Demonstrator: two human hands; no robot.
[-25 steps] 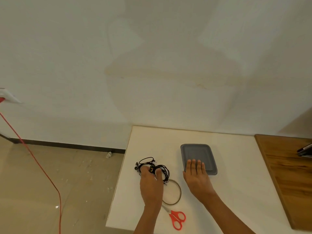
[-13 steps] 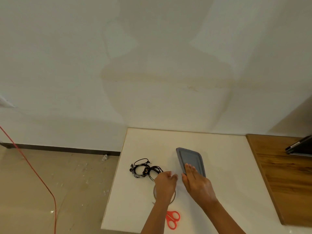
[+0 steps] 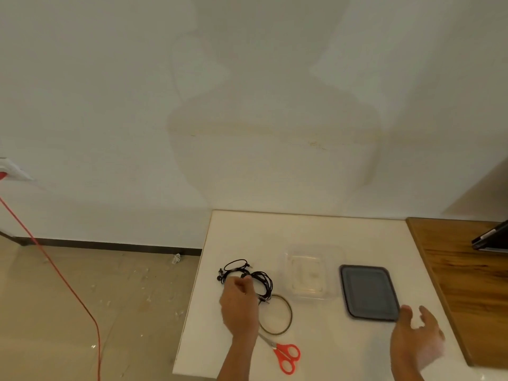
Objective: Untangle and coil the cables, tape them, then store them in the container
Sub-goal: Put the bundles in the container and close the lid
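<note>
Lower centre, the left hand [image 3: 238, 306] curls its fingers over the tangled black cables [image 3: 261, 277] on the white table [image 3: 316, 232]; whether it grips is hidden. Rightward sit the clear plastic container [image 3: 313, 294] and a flat grey lid [image 3: 368, 292], the right hand [image 3: 415, 336] spread-fingered beside its lower corner.

1. The room is bright, with soft, even light.
2. A big, faint shadow lies on the far wall [image 3: 275, 160].
3. The right hand [image 3: 416, 339] looks blurry.
4. Straight lines bend at the left and right sides.
</note>
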